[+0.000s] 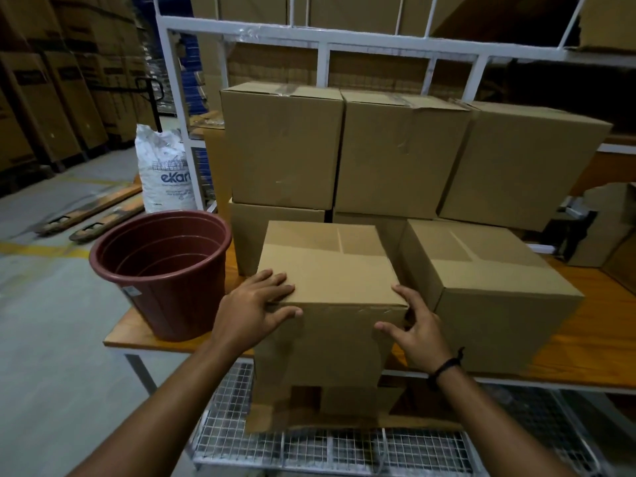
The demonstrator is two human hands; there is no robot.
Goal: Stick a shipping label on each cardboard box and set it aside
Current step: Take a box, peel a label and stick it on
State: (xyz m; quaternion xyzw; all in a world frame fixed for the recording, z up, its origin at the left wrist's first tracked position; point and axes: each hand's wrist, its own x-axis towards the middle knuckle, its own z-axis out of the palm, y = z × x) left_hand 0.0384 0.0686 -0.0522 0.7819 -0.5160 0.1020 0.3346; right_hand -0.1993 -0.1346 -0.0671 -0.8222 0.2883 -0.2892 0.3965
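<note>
Cardboard, plain and brown, fills my view at 12 o'clock. The cardboard box [330,270] I am handling stands at the near edge of the wooden table [602,339]. Its front face runs down past that edge toward the wire mesh shelf [309,442] below, with loose flaps splayed at its foot. I cannot tell whether its weight sits on the mesh or the table.

My left hand [261,304] lies on the box's near top corner at 9 o'clock. The fingers are straight and spread over the top panel, and the thumb is flat against the front face. My right hand [416,328] takes the near corner at 3 o'clock, with the thumb stretched across the front face and the forefinger along the top edge. My other fingers reach round the side panel, where I cannot see how they lie. A black band [444,366] circles that wrist.

At 2 o'clock a second box [481,287] sits on the table just beside mine. Behind both, at 12 o'clock, stacked boxes [282,142] stand two high in front of a white metal frame [241,32].

At 10 o'clock a maroon bucket [161,270] stands upright on the table's left end, near my box but apart from it. Beyond it, at 11 o'clock, a white printed sack [165,170] stands on the floor against the frame. Pallet jack forks [93,215] lie on the concrete farther out at 10 o'clock.
</note>
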